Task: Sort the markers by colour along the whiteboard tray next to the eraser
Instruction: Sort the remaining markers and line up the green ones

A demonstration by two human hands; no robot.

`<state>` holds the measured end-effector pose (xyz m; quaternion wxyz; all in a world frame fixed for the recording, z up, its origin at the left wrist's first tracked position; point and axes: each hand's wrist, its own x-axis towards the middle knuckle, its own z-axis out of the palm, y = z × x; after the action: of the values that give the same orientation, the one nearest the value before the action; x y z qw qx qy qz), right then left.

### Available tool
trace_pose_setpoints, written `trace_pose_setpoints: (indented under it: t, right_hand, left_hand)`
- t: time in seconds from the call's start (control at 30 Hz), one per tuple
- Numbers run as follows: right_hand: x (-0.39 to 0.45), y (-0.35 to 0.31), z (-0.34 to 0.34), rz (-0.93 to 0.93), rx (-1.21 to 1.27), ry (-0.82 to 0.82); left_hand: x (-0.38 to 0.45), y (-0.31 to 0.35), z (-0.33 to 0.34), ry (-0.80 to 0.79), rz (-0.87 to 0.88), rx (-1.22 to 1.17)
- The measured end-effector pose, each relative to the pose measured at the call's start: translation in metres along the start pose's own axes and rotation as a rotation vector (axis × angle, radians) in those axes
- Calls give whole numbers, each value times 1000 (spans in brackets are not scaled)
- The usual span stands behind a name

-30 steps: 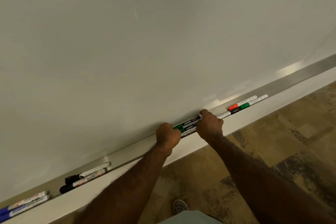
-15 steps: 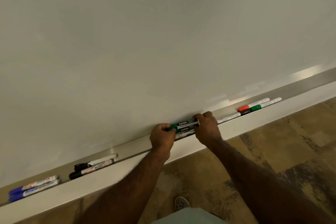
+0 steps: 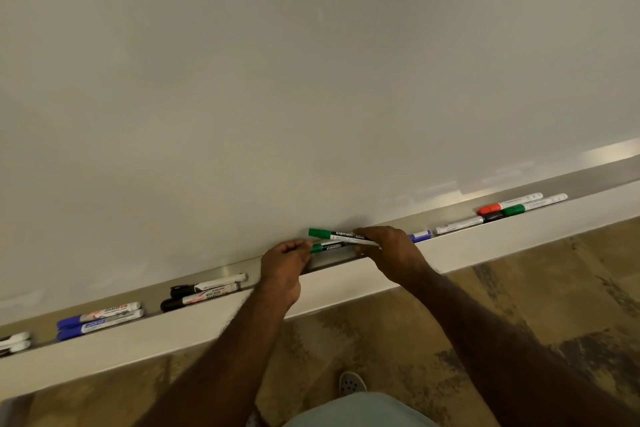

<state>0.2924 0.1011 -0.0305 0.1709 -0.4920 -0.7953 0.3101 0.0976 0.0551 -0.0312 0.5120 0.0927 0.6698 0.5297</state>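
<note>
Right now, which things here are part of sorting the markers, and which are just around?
Part of the job:
green markers, held by left hand and right hand
blue pair
black pair
mixed markers
tray

Just around:
whiteboard
floor
shoe

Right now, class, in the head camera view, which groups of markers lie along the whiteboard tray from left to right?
Two blue-capped markers → two black-capped markers → two green-capped markers in the hands → blue cap → white-barrelled marker → orange-capped marker.
</note>
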Motion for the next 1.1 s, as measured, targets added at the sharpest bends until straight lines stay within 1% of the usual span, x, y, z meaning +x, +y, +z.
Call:
trace_pose_setpoints:
  t: [0.1,0.17,0.3,0.37,0.43,0.53,0.63,0.73,0.8,0.83,0.93,1.03,1.1]
  right_hand:
    - [0,-7,7,-27,49,-4]
    - [-1,-12,13,-50,37,-3]
    - [2,-21,29,-118,-24,19]
    - [8,-23,36,-129,-76,-1]
    - [14,-25,42,-146,-121,-40]
    - [24,-30,50,-150,-170,-80]
    - [29,-37,59,-133,-178,-147]
    - [32,-41,68,-145,-223,-212]
    - [30,-42,71,-173,-270,-215]
    - [29,-42,71,-189,-271,-179]
    - [24,-34,65,-186,-267,21]
    - [15,-13,50,-48,-369,172]
    - [7,1,33,102,-297,324]
  left_hand:
    - [3,9,-34,-37,-23,-3]
    - [4,12,-56,-71,21,76]
    - [4,13,-84,-111,277,565]
    - [3,11,-90,-119,407,784]
    - [2,7,-92,-142,548,952]
    - [-2,3,-93,-196,723,1102]
    - [-4,0,-95,-191,875,1243]
    - [-4,-3,-98,-184,939,1348]
    - [-3,-5,-99,-175,948,1366]
    - [-3,-6,-99,-162,947,1360]
    - [-2,-6,-96,-126,963,1326]
    - [0,-5,-84,-133,983,1275]
    - [-1,-4,-70,-159,1007,1254]
